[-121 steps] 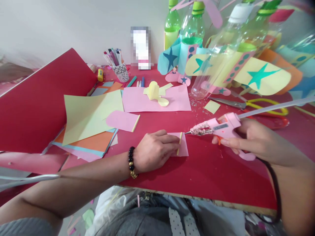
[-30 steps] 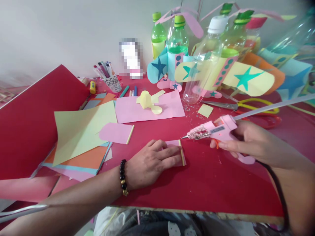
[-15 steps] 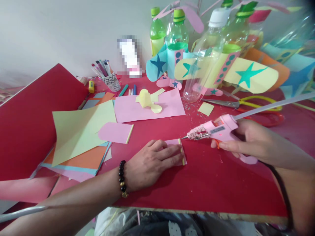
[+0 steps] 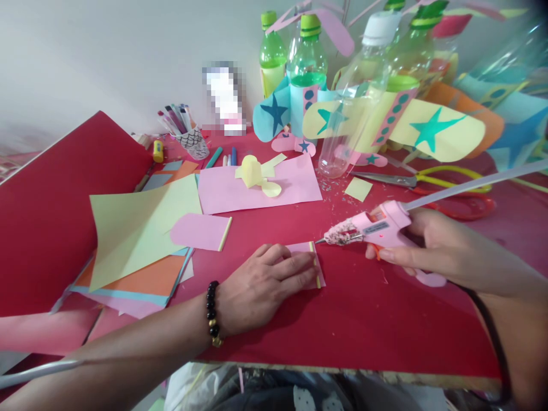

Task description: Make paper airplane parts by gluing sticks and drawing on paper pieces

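Note:
My left hand [image 4: 261, 285] rests over a small pink paper piece [image 4: 321, 279], its fingers together and bent, holding it down on the red tabletop. A thin yellow strip [image 4: 317, 262] runs along that piece's right edge; much of the paper is hidden under the hand. My right hand [image 4: 445, 245] grips a pink hot glue gun [image 4: 377, 225], a finger at its orange trigger and a long glue stick [image 4: 475, 185] out of the back. The nozzle tip is at the paper's upper right corner. Left of it lies a matching pink paper piece [image 4: 201, 231] with a yellow edge strip.
Plastic bottles decorated with paper wings [image 4: 445, 128] crowd the back right. Scissors [image 4: 411, 180] and a small yellow square [image 4: 358, 189] lie before them. Stacked coloured paper [image 4: 137, 228] and a pen cup [image 4: 192, 142] are left; yellow cutouts [image 4: 252, 171] sit on a pink sheet [image 4: 222, 194].
Almost nothing differs. The glue gun's tip has shifted very slightly left, toward the paper's edge; my left hand stays in place.

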Action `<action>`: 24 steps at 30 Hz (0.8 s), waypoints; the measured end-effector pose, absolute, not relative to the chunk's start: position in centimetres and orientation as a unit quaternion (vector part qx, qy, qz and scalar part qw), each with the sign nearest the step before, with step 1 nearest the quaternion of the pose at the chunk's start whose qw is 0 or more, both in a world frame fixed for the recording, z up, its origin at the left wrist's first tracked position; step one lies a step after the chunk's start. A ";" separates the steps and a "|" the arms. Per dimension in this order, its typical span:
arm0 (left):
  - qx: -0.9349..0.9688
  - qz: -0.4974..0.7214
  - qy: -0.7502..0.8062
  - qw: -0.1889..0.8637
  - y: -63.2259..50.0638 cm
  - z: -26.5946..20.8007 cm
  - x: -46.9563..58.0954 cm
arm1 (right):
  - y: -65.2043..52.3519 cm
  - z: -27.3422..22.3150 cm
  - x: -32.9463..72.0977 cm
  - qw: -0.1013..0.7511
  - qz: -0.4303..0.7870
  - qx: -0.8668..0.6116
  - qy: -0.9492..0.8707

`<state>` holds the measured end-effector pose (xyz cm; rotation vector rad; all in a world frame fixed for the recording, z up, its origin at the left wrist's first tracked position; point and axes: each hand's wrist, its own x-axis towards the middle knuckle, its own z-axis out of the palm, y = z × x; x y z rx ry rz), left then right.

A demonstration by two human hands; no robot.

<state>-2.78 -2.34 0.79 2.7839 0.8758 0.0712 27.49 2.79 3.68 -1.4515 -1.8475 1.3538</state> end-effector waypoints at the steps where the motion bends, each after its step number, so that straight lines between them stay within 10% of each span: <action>1: 0.948 0.026 0.297 0.111 -2.3 0.8 -2.8 | 2.8 3.7 27.6 0.198 0.493 -0.511 -0.676; 24: 0.952 0.051 0.279 0.113 -2.2 1.1 -3.0 | 2.8 3.8 27.3 0.220 0.508 -0.476 -0.683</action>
